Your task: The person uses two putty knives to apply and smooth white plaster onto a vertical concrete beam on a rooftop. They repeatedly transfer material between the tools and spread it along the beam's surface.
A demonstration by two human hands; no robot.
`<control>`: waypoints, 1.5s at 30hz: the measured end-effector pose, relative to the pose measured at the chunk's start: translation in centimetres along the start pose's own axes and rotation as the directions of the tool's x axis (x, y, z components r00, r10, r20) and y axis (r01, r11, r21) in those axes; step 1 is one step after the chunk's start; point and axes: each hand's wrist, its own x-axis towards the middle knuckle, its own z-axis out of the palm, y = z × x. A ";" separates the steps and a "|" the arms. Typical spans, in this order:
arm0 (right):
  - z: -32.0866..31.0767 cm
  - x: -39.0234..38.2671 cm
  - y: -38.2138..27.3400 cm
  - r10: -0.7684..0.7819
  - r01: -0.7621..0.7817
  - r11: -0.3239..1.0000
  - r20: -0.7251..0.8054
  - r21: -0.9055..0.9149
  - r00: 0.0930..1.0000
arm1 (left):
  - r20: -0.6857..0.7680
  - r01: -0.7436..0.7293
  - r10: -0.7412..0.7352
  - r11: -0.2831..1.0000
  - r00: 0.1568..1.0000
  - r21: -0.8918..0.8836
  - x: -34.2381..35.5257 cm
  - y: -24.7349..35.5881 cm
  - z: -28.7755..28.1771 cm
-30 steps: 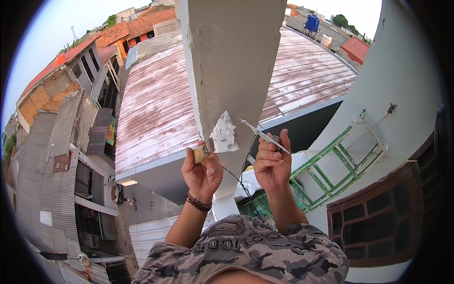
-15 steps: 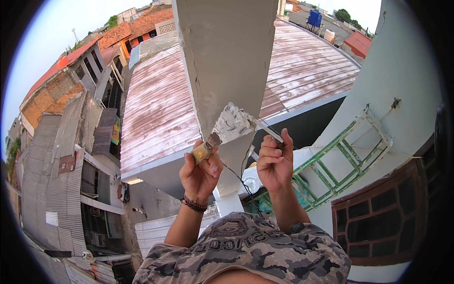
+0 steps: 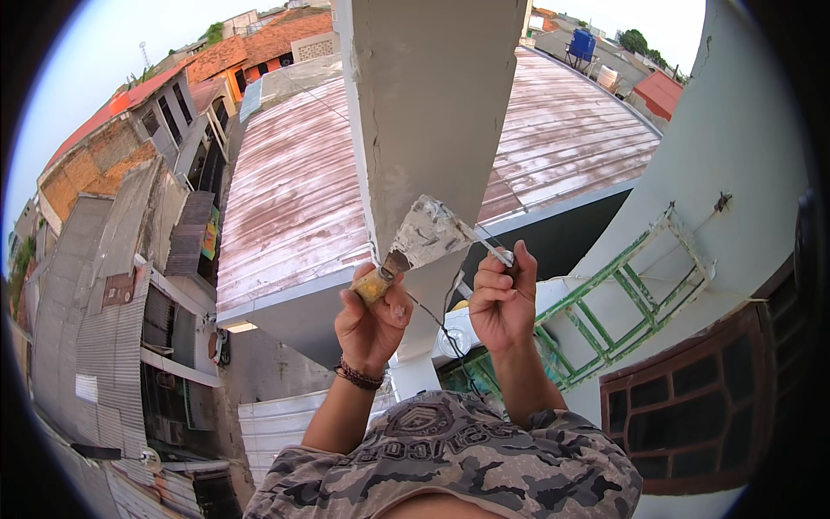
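Observation:
My left hand (image 3: 373, 322) is closed around the worn yellowish handle of a putty knife (image 3: 372, 287). Its wide blade flares up and to the right, coated in grey-white putty (image 3: 432, 232). My right hand (image 3: 504, 303) grips a second putty knife (image 3: 494, 251), seen nearly edge-on; my fingers cover most of its handle. The tip of that narrow blade meets or lies very near the right edge of the putty-covered blade. Both tools are in front of the lower end of a grey plastered beam (image 3: 432, 104), which has a cracked left edge.
A green, paint-spattered ladder (image 3: 618, 307) leans by the pale wall at right, above a brown-framed window (image 3: 692, 402). Dark cables (image 3: 448, 303) hang between my hands. Beyond the beam spreads a rusty metal roof (image 3: 294, 199); at left, far below, are other roofs (image 3: 112, 346).
The view has shifted slightly, moving the beam a little to the right. The right-hand putty knife's tip has shifted slightly against the left one's blade. Both hands keep their grip.

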 end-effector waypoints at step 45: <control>1.7 -6.7 -5.8 -0.004 0.839 -0.331 0.890 -0.431 0.455 | -0.413 0.092 -0.062 0.994 0.908 0.053 -0.2 -0.8 2.1</control>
